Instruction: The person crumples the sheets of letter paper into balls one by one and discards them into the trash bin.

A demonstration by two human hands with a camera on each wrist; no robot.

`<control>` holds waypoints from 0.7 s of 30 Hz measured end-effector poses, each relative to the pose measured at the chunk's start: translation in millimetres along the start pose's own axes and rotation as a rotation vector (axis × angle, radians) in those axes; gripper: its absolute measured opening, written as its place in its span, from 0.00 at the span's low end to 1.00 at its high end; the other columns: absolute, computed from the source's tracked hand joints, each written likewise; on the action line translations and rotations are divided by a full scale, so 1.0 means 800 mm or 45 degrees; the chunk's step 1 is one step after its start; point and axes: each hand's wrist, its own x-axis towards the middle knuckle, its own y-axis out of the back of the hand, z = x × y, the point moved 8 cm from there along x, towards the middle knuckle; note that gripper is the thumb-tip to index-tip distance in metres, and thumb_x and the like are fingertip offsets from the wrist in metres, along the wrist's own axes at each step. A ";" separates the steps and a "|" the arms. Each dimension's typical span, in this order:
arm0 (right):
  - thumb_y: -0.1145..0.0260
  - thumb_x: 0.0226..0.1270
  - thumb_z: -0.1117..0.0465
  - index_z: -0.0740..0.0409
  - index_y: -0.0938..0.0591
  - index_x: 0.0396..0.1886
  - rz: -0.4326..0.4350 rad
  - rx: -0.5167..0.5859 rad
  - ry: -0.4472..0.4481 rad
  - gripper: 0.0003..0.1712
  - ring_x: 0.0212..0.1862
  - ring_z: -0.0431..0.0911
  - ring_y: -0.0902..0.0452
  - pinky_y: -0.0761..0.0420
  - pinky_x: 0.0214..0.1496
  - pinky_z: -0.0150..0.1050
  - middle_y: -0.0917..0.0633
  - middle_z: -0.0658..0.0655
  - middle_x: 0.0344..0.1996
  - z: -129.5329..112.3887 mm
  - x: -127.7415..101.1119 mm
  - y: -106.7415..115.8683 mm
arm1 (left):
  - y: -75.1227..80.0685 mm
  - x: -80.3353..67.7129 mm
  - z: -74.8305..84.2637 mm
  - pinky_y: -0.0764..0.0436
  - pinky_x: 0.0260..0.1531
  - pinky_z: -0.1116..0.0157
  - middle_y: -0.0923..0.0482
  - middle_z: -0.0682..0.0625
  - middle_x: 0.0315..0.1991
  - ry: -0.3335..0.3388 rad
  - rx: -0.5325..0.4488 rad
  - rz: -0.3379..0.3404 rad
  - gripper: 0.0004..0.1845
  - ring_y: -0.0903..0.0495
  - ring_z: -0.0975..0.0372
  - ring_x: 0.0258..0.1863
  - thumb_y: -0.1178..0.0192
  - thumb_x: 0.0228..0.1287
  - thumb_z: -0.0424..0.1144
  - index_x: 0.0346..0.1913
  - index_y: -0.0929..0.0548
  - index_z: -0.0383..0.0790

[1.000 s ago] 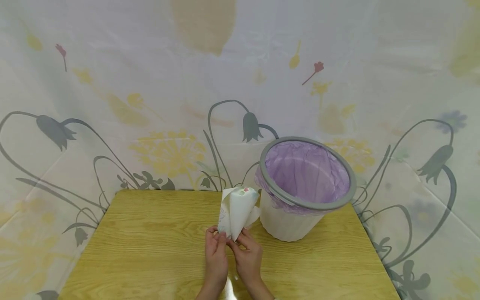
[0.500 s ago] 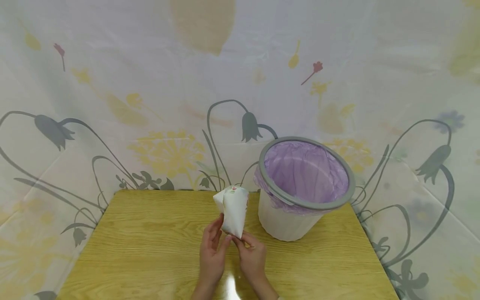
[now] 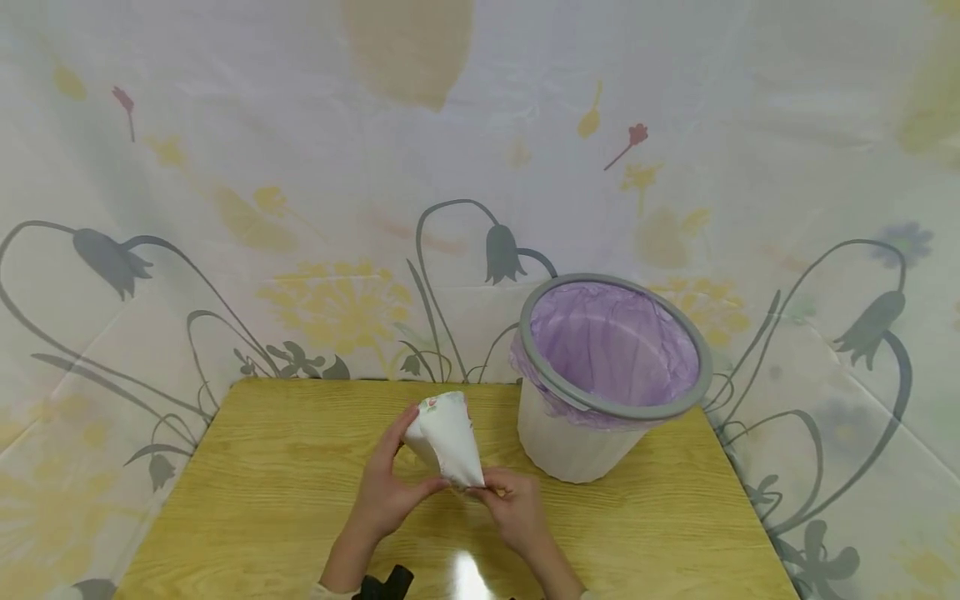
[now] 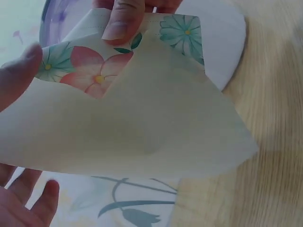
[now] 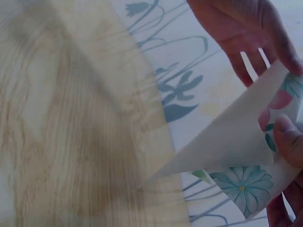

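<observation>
I hold a white paper napkin rolled into a cone [image 3: 446,440] above the wooden table [image 3: 262,500]. Its wide mouth points up and to the left. My left hand [image 3: 401,471] grips the cone's wide part, fingers behind and thumb underneath. My right hand [image 3: 501,492] pinches the narrow tip. The left wrist view shows the paper [image 4: 142,127] close up, with red and teal flowers printed inside, a fingertip [image 4: 123,21] on its top edge and a thumb [image 4: 16,71] at the left. In the right wrist view a thumb [image 5: 289,139] presses on the cone's [image 5: 227,142] printed edge.
A white waste bin [image 3: 570,446] with a grey rim [image 3: 611,410] and a purple liner stands at the table's back right, close to the cone. A flower-printed cloth [image 3: 300,208] hangs behind and around the table. A dark object [image 3: 390,581] shows at my left wrist.
The cone has come down and tipped to the left. My left hand slid from the tip up to the wide part. My right hand still holds the tip.
</observation>
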 end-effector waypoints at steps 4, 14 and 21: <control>0.24 0.42 0.80 0.67 0.12 0.28 0.013 -0.046 0.005 0.11 0.31 0.50 0.13 0.16 0.30 0.36 0.11 0.60 0.29 0.022 -0.005 0.001 | 0.005 -0.003 -0.002 0.23 0.53 0.73 0.26 0.30 0.59 -0.017 -0.102 0.064 0.37 0.25 0.62 0.59 0.23 0.40 0.19 0.59 0.25 0.24; 0.22 0.44 0.77 0.59 0.10 0.27 0.177 -0.166 0.047 0.11 0.30 0.43 0.15 0.17 0.31 0.31 0.11 0.52 0.29 0.049 -0.012 0.024 | -0.013 -0.032 -0.038 0.21 0.52 0.70 0.24 0.38 0.62 0.011 -0.162 0.042 0.38 0.25 0.64 0.61 0.25 0.46 0.21 0.65 0.24 0.32; 0.21 0.37 0.78 0.61 0.11 0.25 0.206 -0.327 0.237 0.14 0.28 0.43 0.16 0.18 0.30 0.29 0.12 0.53 0.27 0.041 -0.012 0.030 | -0.008 -0.038 -0.054 0.16 0.44 0.65 0.16 0.39 0.51 0.255 -0.594 0.142 0.15 0.16 0.62 0.50 0.39 0.61 0.18 0.52 0.19 0.19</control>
